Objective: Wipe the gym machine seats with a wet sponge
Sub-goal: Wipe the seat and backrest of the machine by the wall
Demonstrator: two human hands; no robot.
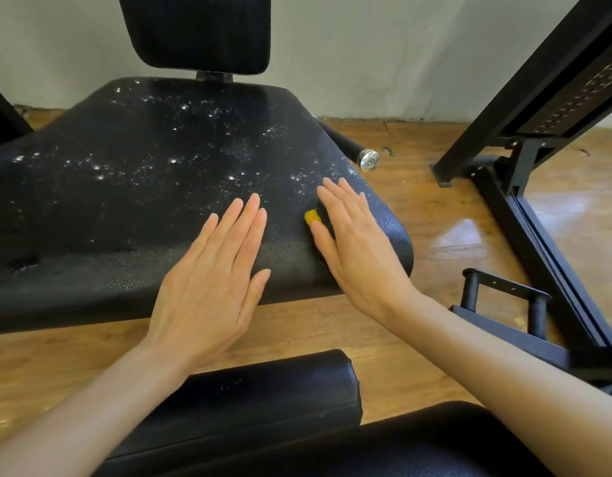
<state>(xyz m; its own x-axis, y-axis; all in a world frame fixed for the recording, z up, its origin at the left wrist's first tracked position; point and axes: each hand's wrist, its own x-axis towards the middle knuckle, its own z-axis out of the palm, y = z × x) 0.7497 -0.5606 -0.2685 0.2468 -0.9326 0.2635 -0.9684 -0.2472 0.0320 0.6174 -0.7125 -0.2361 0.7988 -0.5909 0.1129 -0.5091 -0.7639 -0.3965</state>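
I am pressing the yellow sponge (312, 216) under my flat right hand (358, 249) near the seat (132, 187)'s front right corner, my left hand (211, 280) hovering flat and released, with suds covering most of it, so I judge wiping barely underway.

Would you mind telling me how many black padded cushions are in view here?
4: the wet seat under both hands, the backrest above it, a roller pad near the camera, and another pad at the bottom edge. Others may lie outside the frame.
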